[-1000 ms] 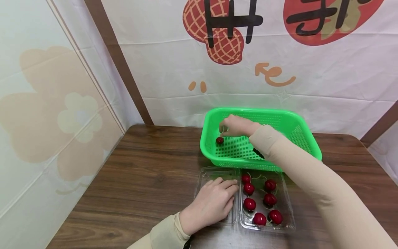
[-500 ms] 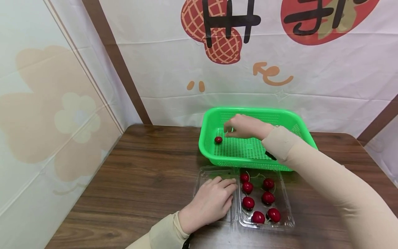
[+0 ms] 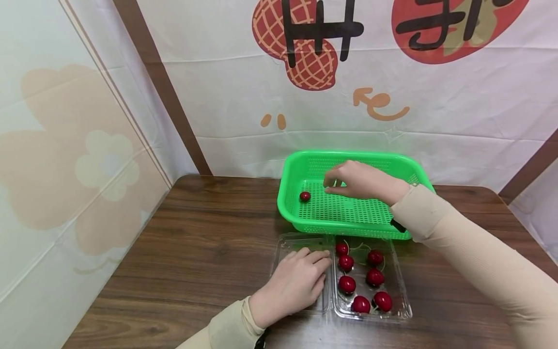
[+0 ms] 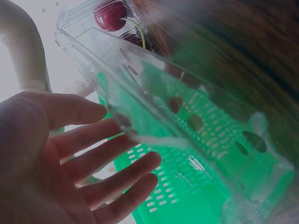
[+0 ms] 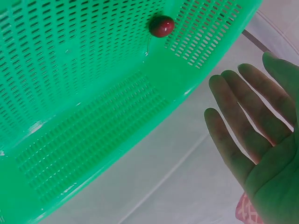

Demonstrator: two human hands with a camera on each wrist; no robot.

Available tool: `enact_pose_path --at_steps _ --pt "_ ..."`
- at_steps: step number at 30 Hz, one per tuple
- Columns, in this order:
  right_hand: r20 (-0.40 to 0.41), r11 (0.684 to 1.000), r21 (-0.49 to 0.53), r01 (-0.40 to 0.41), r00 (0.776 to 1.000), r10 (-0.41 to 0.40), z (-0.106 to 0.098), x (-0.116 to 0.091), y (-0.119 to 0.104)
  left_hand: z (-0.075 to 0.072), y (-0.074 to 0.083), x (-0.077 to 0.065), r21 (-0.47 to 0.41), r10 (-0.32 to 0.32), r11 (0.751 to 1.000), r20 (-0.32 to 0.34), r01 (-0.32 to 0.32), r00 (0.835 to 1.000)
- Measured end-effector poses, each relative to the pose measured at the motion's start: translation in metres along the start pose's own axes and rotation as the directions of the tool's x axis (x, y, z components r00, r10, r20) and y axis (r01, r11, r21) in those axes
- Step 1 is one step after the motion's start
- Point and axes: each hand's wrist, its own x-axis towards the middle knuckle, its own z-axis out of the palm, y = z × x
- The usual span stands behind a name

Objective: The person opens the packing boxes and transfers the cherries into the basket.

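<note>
One dark red cherry [image 3: 304, 196] lies at the left end of the green perforated basket [image 3: 285, 203]; its thin stem shows in the right wrist view. Over the basket, to the right of that cherry, hovers my right hand [image 3: 359, 180], fingers loosely bent and holding nothing. My left hand [image 3: 297, 281] rests on the lid half [image 3: 285, 247] of a clear plastic clamshell box, its fingertips near the hinge. Several stemmed cherries [image 3: 347, 285] sit in the box's other half [image 3: 403, 300]. In the left wrist view the left fingers [image 4: 140, 163] are spread beside the clear lid.
The brown wooden table [image 3: 209, 242] extends left of the box and basket. Directly behind the basket hangs a printed cloth [image 3: 235, 155]. The box stands just in front of the basket's near rim.
My right hand has let go of the cherry in the basket and moved away from it to the right. The left hand stays on the lid.
</note>
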Motion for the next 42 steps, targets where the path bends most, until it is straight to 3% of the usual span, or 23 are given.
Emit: enact_pose_path --at_steps 11,42 --pt "-0.011 1.0 -0.009 -0.006 1.0 0.006 0.001 -0.025 -0.012 0.001 -0.001 0.0 -0.001 -0.001 1.0 0.005 0.001 1.0" --pt "-0.139 0.998 -0.049 0.027 0.99 -0.034 0.014 -0.079 -0.022 0.001 -0.001 0.001 -0.003 0.003 1.0 0.005 -0.003 1.0"
